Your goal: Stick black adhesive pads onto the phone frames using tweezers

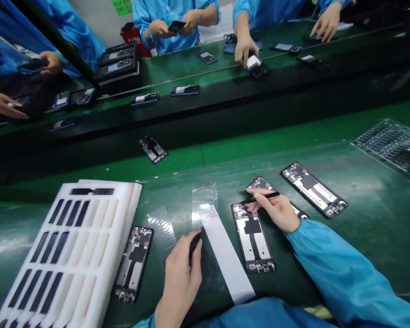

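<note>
An open phone [253, 239] is lying flat, just right of the white strip [227, 257]. It is probably going to feel light and stiff, but its bare insides are looking easy to break, so its long edges are seeming best to hold.

Right of the strip, the person's right hand [276, 212] is resting over the phone's top end, thumb and fingers pinching a thin dark tool [269, 195]. Just left of the strip, the left hand [182, 269] is pinching a small black thing [194, 246]; its kind is not showing clearly.

Farther right of the strip, a second phone [299, 212] is hiding partly under the right hand and crowding it, and a third phone [314, 189] is lying beyond. Left of the strip, clear film [162, 223], another phone [135, 262] and a white foam tray [123, 214] are sitting. Well past the strip's far end, co-workers are handling phones.
</note>
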{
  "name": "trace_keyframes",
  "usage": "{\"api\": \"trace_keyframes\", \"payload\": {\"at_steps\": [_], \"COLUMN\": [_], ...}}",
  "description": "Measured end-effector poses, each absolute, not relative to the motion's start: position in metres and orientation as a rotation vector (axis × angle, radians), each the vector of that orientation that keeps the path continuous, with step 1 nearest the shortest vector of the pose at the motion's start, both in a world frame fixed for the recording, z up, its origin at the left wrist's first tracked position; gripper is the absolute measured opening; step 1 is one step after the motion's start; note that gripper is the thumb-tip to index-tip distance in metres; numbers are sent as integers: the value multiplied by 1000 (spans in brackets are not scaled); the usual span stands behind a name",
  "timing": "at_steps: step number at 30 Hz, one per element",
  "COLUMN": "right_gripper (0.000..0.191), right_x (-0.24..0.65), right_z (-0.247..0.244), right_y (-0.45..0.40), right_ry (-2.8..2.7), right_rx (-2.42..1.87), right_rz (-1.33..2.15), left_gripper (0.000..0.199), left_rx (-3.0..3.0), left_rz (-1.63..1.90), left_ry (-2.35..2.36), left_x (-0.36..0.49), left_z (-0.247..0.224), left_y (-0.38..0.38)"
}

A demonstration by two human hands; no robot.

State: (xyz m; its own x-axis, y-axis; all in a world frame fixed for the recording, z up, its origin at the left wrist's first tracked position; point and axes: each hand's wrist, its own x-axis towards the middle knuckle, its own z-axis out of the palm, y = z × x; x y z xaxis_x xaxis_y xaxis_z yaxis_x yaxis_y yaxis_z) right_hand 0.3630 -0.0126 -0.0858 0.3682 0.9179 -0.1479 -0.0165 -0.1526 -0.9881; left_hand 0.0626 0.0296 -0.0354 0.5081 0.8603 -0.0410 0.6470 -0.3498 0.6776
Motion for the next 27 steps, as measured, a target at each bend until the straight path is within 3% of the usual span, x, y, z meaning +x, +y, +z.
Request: {"api": "trace_keyframes", "payload": {"at_steps": [6, 11, 22, 27], "right_gripper": [52, 51, 41, 38], "right_x": [360, 360, 362, 368], "right_z": [-85, -83, -88, -85], "right_y": [-10, -9, -13, -12], "right_ry": [-928, -979, -1227, -1381], "right_rx": [-1489, -1486, -1475, -1355], "right_rz": [1031, 1021, 870, 841], "left_gripper": [42, 48, 35, 28], "left_rx": [1285, 1039, 1398, 1931], "left_rz": [438, 503, 428, 434], "left_ry": [1368, 1338, 1363, 1073], "left_x": [52, 51, 49, 45], "left_z": [-36, -34, -22, -33], "left_y": [20, 15, 14, 5]}}
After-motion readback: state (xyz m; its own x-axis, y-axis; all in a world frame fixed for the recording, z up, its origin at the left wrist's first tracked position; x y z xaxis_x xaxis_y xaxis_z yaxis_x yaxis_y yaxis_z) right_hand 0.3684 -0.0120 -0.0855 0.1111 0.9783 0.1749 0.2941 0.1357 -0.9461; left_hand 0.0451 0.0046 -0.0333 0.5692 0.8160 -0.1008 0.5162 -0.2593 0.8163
